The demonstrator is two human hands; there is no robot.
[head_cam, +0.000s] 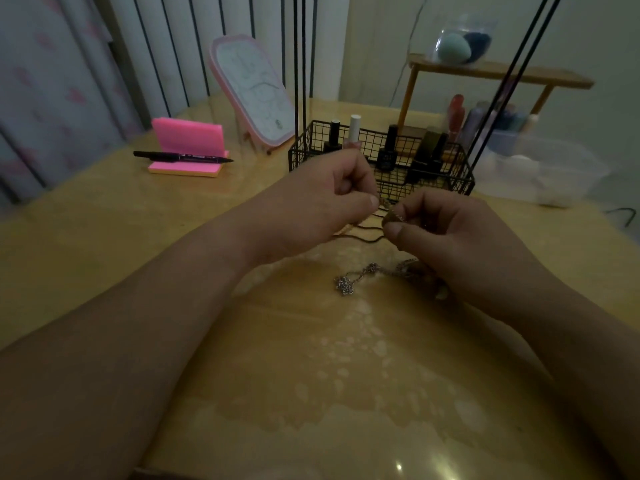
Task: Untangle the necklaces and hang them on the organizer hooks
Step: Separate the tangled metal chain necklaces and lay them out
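Necklaces (390, 210) pinched by left hand (322, 202), right hand (450, 233); wire basket (462, 174) just behind.

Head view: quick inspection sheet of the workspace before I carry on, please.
Surface: wooden table, glossy, with pale blotches.
Job's things: silver chain bunched on the table; dark cord behind the hands; hooks not in view.
Clutter: wire basket of bottles, pink notes, marker, mirror.
Grips: left hand and right hand pinch a fine chain between them.
Cables: dark cable at right edge.
Surroundings: curtain left, wooden shelf behind.
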